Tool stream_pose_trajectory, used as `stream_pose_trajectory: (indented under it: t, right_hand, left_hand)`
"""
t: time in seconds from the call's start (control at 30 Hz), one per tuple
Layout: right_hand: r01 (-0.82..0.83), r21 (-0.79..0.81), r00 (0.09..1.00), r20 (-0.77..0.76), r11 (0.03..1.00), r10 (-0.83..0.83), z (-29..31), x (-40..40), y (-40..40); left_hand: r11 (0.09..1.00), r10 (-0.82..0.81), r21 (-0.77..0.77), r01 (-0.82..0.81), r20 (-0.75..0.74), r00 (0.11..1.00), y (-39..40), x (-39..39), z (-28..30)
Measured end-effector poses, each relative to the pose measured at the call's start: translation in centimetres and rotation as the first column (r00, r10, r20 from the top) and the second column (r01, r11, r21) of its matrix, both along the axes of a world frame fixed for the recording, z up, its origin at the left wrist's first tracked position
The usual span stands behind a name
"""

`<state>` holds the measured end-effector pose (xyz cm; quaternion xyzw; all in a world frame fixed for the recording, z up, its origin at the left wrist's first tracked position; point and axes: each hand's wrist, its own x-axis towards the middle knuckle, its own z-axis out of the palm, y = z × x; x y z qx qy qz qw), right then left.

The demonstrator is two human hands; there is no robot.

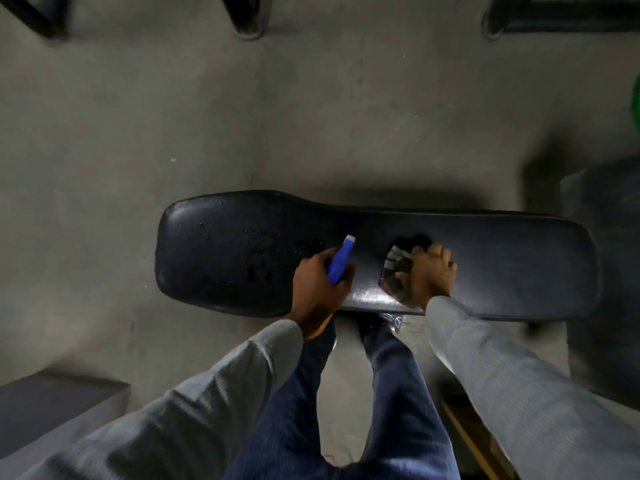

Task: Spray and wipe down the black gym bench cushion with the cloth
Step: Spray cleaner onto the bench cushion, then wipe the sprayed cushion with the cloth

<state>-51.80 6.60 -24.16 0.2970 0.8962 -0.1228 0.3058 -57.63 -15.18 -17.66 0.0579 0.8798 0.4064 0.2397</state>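
One bench cushion lies across the concrete floor, long and black, its wide rounded end out to the left and the narrower stretch running off to the right. The surface has a dull sheen. On the wide end there is a scatter of fine droplets and darker wet patches, thickest toward the middle of that end. Nearer the person, between the two hands, a smoother glossy band catches the light along the near edge.

Two hands are on it. The left hand has its fingers wrapped round one blue sprayer, whose pale tip points up and away over the wet patch. Only the blue head and that tip show; the bottle itself is hidden under the hand.

The right hand presses down on one cloth, fingers curled over it and bunching it against the cushion. The cloth is crumpled, dark with lighter stripes or folds, and sits just right of the sprayer, near the cushion's near edge. It is somewhat blurred, so its pattern is hard to read.

Both arms wear grey sleeves, two of them, reaching in from below. Two legs in dark blue trousers stand right up against the near edge of the cushion, and one shoe peeks out beneath it.

Along the top edge, dark equipment legs rest on the floor, blurred. A grey block sits at lower left, and a sliver of something green shows at the far right.
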Motion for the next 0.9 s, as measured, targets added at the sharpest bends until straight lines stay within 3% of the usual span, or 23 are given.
stream_pose_trajectory:
  t: [0.07,0.17,0.3,0.5,0.63,0.77,0.9]
  right_hand:
    - [0.088,-0.118,0.993,-0.068,0.989,-0.096,0.7,0.9,0.3]
    - [0.343,-0.365,0.92,-0.056,0.866,-0.388,1.9,2.8,0.8]
    - [0.625,-0.459,0.689,-0.056,0.631,-0.723,4.5,6.0,1.9]
    - [0.751,-0.563,0.38,-0.058,0.345,-0.923,4.2,10.6,3.1]
    - [0.744,-0.601,0.342,-0.031,0.291,-0.939,-1.8,13.0,3.9]
    - [0.763,-0.574,0.333,-0.049,0.299,-0.942,2.8,10.9,3.2]
    - [0.766,-0.526,0.431,-0.007,0.369,-0.902,3.9,10.6,2.2]
  left_hand:
    - [0.998,0.002,0.069,-0.001,-0.02,1.0,2.1,-0.1,1.5]
    - [0.985,-0.038,0.167,0.046,-0.053,0.998,5.6,-0.5,3.2]
    - [0.952,-0.034,0.298,0.074,-0.137,0.99,11.2,-0.6,5.3]
    - [0.93,-0.034,0.352,0.105,-0.201,0.979,18.0,0.9,5.3]
    - [0.931,-0.114,0.335,0.141,-0.101,0.988,19.0,2.4,3.1]
    - [0.943,-0.179,0.277,0.183,-0.037,0.983,18.3,2.9,2.5]
    - [0.938,-0.271,0.236,0.253,0.043,0.962,18.3,2.5,2.2]
